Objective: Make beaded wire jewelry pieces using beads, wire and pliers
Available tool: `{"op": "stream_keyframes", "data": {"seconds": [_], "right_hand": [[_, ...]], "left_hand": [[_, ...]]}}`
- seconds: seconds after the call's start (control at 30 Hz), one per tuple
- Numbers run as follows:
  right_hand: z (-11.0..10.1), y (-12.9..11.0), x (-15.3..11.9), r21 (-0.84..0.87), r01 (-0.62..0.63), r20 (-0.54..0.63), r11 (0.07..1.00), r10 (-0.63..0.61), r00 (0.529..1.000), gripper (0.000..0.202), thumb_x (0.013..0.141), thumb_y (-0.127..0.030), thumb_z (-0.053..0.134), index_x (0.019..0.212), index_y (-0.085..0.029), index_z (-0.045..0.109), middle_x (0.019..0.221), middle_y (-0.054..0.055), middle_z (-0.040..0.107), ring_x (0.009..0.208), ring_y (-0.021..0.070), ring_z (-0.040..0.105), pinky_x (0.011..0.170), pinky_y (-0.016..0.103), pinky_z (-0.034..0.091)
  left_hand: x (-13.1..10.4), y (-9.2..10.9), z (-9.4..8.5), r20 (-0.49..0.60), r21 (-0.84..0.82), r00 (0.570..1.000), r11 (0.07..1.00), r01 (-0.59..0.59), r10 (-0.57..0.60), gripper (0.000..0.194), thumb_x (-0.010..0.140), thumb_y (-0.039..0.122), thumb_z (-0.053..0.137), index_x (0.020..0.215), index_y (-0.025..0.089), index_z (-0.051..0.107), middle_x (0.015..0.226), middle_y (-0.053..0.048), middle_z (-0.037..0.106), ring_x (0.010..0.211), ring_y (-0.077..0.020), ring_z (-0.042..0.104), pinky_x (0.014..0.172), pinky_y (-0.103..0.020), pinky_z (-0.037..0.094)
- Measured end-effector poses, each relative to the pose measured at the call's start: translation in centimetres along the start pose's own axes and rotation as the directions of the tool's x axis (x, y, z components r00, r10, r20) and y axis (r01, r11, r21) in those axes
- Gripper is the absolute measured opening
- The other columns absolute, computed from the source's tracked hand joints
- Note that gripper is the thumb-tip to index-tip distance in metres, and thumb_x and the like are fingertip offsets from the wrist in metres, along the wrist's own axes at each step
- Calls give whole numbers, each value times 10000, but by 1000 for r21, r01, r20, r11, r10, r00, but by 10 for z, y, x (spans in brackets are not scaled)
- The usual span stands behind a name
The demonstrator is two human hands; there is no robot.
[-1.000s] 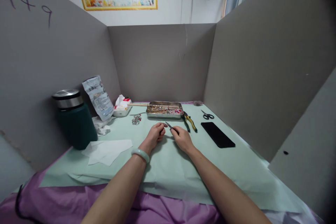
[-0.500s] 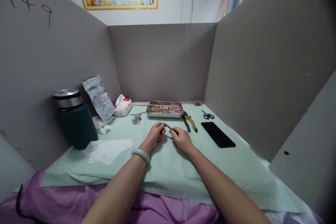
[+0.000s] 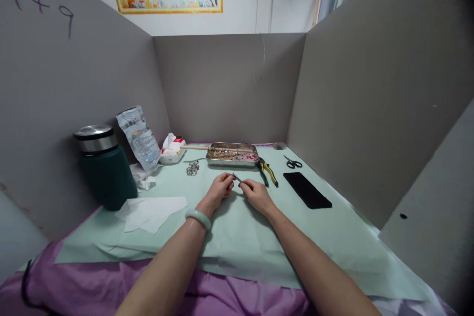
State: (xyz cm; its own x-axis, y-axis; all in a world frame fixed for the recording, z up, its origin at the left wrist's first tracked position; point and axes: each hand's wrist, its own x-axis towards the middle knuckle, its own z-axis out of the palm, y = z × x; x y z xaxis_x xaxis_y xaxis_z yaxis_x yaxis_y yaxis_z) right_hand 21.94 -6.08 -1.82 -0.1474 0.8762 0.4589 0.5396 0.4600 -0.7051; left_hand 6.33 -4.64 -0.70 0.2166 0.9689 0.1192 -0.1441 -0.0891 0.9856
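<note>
Over the middle of the table, my right hand (image 3: 255, 193) is closed around slim metal tweezers (image 3: 237, 177), their tip pointing left. That tip meets the fingertips of my left hand (image 3: 221, 187), which are pinched together on something too small to make out. A pale green bangle (image 3: 199, 218) circles my left wrist. Beyond my hands lies a metal tray (image 3: 232, 163) with gold-coloured and pink-red small pieces in it. Left of the tray is a little heap of silvery and red trinkets (image 3: 193, 168).
Yellow-and-green pliers (image 3: 269, 173), black scissors (image 3: 293, 162) and a black phone (image 3: 307, 190) lie to the right. On the left stand a dark green flask (image 3: 107, 173), a pouch (image 3: 139, 137) and a tissue pack (image 3: 173, 149). White paper sheets (image 3: 151, 213) lie nearer me. Grey partitions (image 3: 229, 89) enclose the table.
</note>
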Motion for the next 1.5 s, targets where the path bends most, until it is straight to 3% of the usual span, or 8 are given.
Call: {"op": "stream_keyframes", "data": {"seconds": [0.3,0.57,1.23,1.5], "right_hand": [[-1,-2,0,23,-1,-14,1000,1,1000,276,836,-312,447,748,-184,674,662,20,636,658,168,560,610,242,372],[0,0,0,17,17,-23,1000,-17,1000,279,842,-325,447,772,-186,678,676,20,644,650,164,555,597,238,373],[1,0,-2,-138,61,-36,989,-66,997,236,849,-271,456,784,-196,670,754,38,672,715,172,588,651,240,385],[2,0,-4,-162,98,-38,982,-105,994,207,843,-267,484,821,-203,679,803,50,678,747,183,592,685,254,394]], "left_hand": [[-1,3,1,7,-24,1000,999,22,-22,159,731,288,593,779,168,501,541,75,380,390,-33,235,375,-182,123],[0,2,1,-16,-30,1000,999,-21,20,205,739,340,613,755,157,522,526,81,357,394,-34,241,391,-194,134],[3,-4,1,-50,7,997,998,-58,58,226,741,353,610,709,168,486,530,73,402,402,-37,302,390,-179,206],[1,0,2,-78,-2,997,1000,-26,26,283,769,398,586,660,177,447,480,83,358,366,-31,233,361,-174,123]]}}
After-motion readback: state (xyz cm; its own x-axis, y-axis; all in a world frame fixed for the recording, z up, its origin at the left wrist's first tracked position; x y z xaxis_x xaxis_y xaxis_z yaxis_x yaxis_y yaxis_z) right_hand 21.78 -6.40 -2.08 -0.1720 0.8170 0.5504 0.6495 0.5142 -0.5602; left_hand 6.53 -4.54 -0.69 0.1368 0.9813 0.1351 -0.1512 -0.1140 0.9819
